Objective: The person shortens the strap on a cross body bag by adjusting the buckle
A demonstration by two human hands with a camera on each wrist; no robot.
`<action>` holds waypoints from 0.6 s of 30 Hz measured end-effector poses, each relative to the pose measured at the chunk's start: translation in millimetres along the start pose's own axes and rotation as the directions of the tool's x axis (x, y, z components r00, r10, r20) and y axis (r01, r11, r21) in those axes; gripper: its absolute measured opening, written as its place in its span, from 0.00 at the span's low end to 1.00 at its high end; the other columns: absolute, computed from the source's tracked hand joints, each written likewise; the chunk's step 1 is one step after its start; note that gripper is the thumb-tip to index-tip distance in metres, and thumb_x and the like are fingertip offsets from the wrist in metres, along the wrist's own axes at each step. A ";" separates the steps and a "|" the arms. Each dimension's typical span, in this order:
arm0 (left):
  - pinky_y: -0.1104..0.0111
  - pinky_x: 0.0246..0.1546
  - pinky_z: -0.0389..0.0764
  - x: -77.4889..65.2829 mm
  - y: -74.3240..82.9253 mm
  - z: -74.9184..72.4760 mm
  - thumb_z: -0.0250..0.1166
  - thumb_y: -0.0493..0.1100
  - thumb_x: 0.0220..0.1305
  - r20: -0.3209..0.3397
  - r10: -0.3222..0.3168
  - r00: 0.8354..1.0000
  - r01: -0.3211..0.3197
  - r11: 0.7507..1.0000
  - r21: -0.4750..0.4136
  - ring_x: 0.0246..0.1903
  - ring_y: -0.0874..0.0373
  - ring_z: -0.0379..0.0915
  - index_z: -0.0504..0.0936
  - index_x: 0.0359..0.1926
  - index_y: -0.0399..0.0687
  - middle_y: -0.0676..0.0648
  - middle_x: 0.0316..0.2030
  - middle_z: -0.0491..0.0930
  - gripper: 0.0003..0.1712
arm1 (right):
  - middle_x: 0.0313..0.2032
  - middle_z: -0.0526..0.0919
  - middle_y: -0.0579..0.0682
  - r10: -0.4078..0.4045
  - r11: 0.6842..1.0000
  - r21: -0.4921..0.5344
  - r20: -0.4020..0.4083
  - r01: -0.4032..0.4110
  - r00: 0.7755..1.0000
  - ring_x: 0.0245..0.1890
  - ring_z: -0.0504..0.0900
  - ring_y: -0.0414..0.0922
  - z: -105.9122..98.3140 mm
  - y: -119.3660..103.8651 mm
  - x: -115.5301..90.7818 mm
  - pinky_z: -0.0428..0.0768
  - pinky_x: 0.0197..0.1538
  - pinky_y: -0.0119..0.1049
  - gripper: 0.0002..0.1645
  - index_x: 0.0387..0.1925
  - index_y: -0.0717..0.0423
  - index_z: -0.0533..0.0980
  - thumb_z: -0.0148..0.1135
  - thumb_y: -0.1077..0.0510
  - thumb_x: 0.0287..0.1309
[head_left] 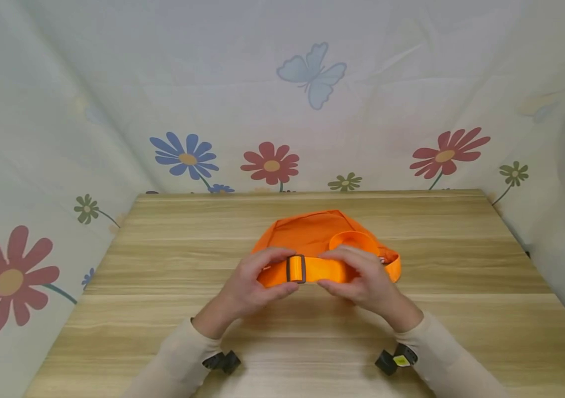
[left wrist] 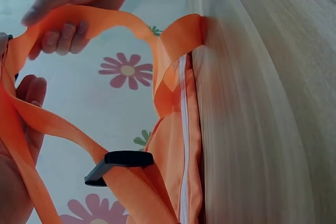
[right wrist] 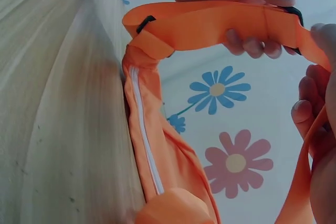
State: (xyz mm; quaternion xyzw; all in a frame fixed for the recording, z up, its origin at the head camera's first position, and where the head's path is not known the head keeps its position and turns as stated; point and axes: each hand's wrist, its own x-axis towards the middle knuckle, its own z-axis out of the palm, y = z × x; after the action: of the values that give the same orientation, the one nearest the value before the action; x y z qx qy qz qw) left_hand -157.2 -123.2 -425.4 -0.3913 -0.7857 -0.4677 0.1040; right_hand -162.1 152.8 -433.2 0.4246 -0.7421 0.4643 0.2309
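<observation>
An orange fabric bag (head_left: pixel 302 233) with a white zipper (right wrist: pixel 144 129) lies on the wooden table. Both hands hold its orange strap (head_left: pixel 329 270) stretched level along the bag's near side. My left hand (head_left: pixel 254 281) pinches the strap between thumb and fingers, right beside a dark slider buckle (head_left: pixel 304 269). A short way to the right, my right hand (head_left: pixel 367 277) pinches the same strap, thumb below and fingers above. Another black buckle (left wrist: pixel 128 158) sits on a lower strap length in the left wrist view. Loose strap loops (head_left: pixel 354 239) rise at the bag's right end.
The wooden table (head_left: pixel 163 237) reaches to a white cloth backdrop (head_left: pixel 386 110) printed with flowers and a butterfly. Cloth also hangs along both sides. A black device (head_left: pixel 222 361) is worn at the left wrist, and a similar one (head_left: pixel 395 358) at the right.
</observation>
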 end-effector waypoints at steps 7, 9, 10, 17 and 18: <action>0.65 0.54 0.88 0.2 -1.2 3.5 0.81 0.33 0.57 -0.017 0.010 1.000 -0.010 1.000 -0.016 0.49 0.52 0.85 0.81 0.63 0.40 0.43 0.53 0.88 0.32 | 0.40 0.90 0.56 0.051 0.996 0.076 -0.041 -0.047 0.998 0.36 0.83 0.43 9.7 0.5 -0.7 0.81 0.39 0.27 0.23 0.51 0.60 0.85 0.77 0.47 0.66; 0.65 0.53 0.88 -0.1 -1.5 4.4 0.80 0.34 0.58 -0.022 0.007 1.000 -0.008 1.000 -0.018 0.48 0.53 0.84 0.81 0.62 0.41 0.44 0.52 0.88 0.31 | 0.41 0.91 0.57 0.059 0.994 0.090 -0.044 -0.055 0.997 0.37 0.84 0.44 12.2 0.4 -0.2 0.82 0.39 0.27 0.23 0.51 0.61 0.85 0.77 0.47 0.66; 0.65 0.52 0.87 -0.4 -1.6 4.7 0.80 0.35 0.59 -0.027 0.003 1.000 -0.004 1.000 -0.020 0.48 0.54 0.84 0.81 0.62 0.41 0.44 0.52 0.88 0.30 | 0.41 0.91 0.57 0.067 0.993 0.097 -0.039 -0.063 0.997 0.37 0.84 0.44 13.2 0.1 0.2 0.82 0.39 0.27 0.23 0.51 0.61 0.85 0.77 0.47 0.66; 0.65 0.54 0.87 -3.6 0.8 5.3 0.75 0.38 0.64 -0.061 -0.065 0.996 0.060 0.995 -0.076 0.49 0.55 0.82 0.83 0.60 0.45 0.46 0.52 0.88 0.24 | 0.45 0.90 0.54 0.074 0.997 0.025 0.037 -0.075 0.997 0.38 0.83 0.43 13.7 -1.5 1.6 0.84 0.39 0.29 0.25 0.55 0.59 0.84 0.79 0.48 0.64; 0.65 0.53 0.87 -3.8 0.7 5.4 0.74 0.37 0.64 -0.072 -0.062 0.995 0.056 0.995 -0.083 0.48 0.55 0.82 0.83 0.59 0.45 0.45 0.52 0.87 0.23 | 0.46 0.90 0.54 0.073 0.997 -0.006 0.047 -0.073 0.996 0.38 0.83 0.43 12.7 -1.6 1.6 0.84 0.41 0.29 0.26 0.56 0.59 0.84 0.80 0.48 0.63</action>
State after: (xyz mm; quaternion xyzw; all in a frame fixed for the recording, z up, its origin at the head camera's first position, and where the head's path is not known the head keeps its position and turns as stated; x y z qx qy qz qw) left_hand -153.1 -120.6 -429.9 -0.3540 -0.7729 -0.5163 0.1033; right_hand -160.9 140.5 -437.1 0.4077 -0.7634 0.4606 0.1972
